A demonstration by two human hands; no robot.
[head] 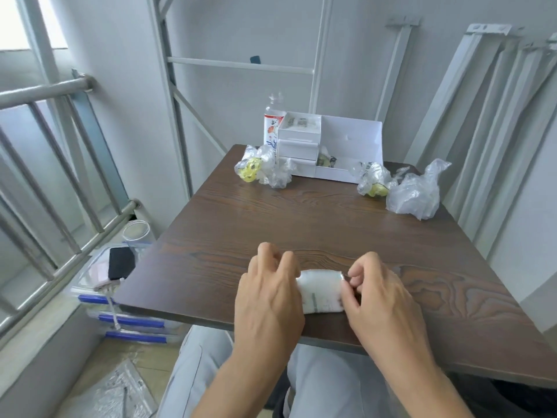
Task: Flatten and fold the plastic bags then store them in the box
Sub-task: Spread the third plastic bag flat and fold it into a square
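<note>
The dark wood counter (pixel 301 212) carries a white organiser box (pixel 331 146) at its far edge, with crumpled plastic bags (pixel 413 194) just beside it. Near the front edge, the left hand (pixel 268 294) and right hand (pixel 379 294) grip opposite ends of a folded plastic bag (pixel 322 292) with curled fingers.

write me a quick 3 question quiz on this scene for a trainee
1. Which thing are the left hand and the right hand both on? A) the white box B) the folded bag C) a crumpled bag
2. True or false: the crumpled bags lie inside the white box.
3. Fill in: the bottle stands by the white box's far ___ corner.
Key: 1 B; 2 false, they lie on the table outside it; 3 left.
</note>
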